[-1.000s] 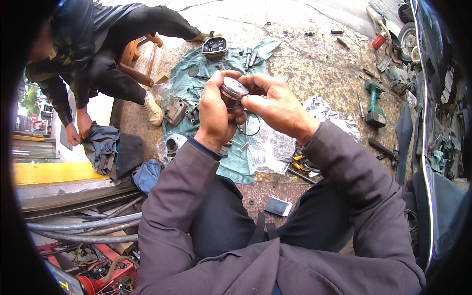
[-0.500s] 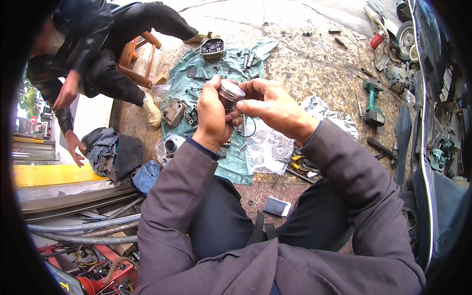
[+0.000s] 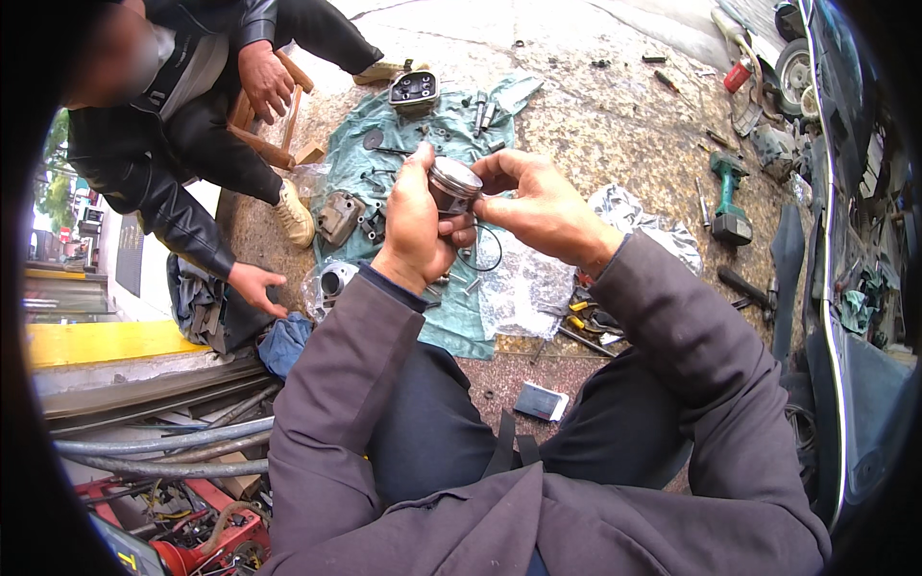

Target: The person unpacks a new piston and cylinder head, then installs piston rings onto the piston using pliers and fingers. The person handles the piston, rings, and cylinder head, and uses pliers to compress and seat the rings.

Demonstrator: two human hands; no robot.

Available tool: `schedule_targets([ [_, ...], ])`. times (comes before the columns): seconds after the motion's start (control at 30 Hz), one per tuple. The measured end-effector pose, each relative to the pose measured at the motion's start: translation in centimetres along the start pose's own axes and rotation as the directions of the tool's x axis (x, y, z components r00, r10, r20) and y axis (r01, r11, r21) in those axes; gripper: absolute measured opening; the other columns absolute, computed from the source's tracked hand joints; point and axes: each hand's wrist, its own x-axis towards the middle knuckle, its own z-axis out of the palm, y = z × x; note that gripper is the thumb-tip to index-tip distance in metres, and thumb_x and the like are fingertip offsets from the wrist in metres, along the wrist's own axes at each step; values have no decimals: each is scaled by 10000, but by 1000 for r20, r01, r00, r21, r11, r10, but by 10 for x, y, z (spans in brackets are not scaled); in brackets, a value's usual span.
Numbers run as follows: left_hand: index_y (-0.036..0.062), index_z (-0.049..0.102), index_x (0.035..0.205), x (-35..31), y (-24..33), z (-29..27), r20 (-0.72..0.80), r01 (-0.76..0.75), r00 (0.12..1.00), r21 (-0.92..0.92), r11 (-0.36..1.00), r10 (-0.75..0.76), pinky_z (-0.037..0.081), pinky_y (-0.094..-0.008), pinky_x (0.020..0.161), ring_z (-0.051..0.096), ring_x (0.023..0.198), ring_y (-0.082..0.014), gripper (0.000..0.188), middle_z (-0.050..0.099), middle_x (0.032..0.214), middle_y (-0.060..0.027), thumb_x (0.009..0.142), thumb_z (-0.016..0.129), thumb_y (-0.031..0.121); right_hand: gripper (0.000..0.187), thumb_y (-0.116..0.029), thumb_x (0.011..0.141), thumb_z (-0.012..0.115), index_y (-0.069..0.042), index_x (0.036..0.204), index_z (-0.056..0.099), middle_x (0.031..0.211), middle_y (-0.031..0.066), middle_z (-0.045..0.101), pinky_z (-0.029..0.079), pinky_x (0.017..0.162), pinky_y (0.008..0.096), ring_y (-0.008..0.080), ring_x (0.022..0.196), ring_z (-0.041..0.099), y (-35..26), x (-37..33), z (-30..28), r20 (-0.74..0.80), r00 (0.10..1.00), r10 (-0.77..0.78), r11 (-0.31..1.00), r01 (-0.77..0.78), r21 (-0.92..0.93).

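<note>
A round metal piston [image 3: 455,179] with grooves near its pale flat crown sits in my left hand [image 3: 408,230], whose thumb and fingers close around its side. My right hand [image 3: 543,206] presses thumb and bent fingers against the piston's right side near the grooves. A thin dark ring [image 3: 500,252] shows just below the fingers; I cannot tell whether a finger holds it. Under my hands, a green cloth [image 3: 461,331] carries a cylinder head [image 3: 341,219], a black-topped metal cover [image 3: 415,89], a cylindrical metal part [image 3: 338,279] and several small bolts.
To the left sits another person, one hand [image 3: 257,286] reaching low near a blue cloth [image 3: 285,346]. On the right lie a green cordless drill [image 3: 730,202] and hand tools beside a vehicle. Clear plastic wrap [image 3: 523,293] and a small box [image 3: 541,402] lie near my knees.
My hands and the piston have shifted only slightly. The other person has leaned in, one hand lowering toward the blue cloth and the other now over the stool.
</note>
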Motion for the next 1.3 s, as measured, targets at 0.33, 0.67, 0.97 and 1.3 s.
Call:
schedule_targets([
  [0.33,125,597,1044,-5,0,5,164,77,983,75,994,-88,302,-214,368,338,403,-36,463,593,717,6,1015,347,513,598,-111,782,699,55,1326,514,1194,176,614,473,992,367,248,1162,554,-2,5,-16,147,968,-203,976,212,-50],
  [0.67,113,591,1021,-8,-6,13,51,94,993,162,982,-103,279,-212,347,321,378,-55,519,532,636,18,1009,341,567,622,-205,777,769,41,1290,516,1200,200,607,463,998,383,266,1160,568,-5,2,-28,214,972,-97,993,109,-44],
  [0.97,134,558,978,-9,-13,15,3,-9,1000,289,957,9,280,-239,368,323,385,-75,458,505,622,16,1011,374,552,622,-273,775,768,41,1251,518,1179,212,604,471,975,376,278,1152,573,1,5,-28,190,981,-47,991,70,-117],
  [1.3,135,556,977,-10,-6,11,71,47,995,239,970,-66,278,-229,365,356,409,-59,446,541,654,23,1004,397,551,571,-133,772,804,-19,1260,530,1188,130,583,530,844,327,182,982,602,-4,3,-26,182,965,-187,935,232,-270],
])
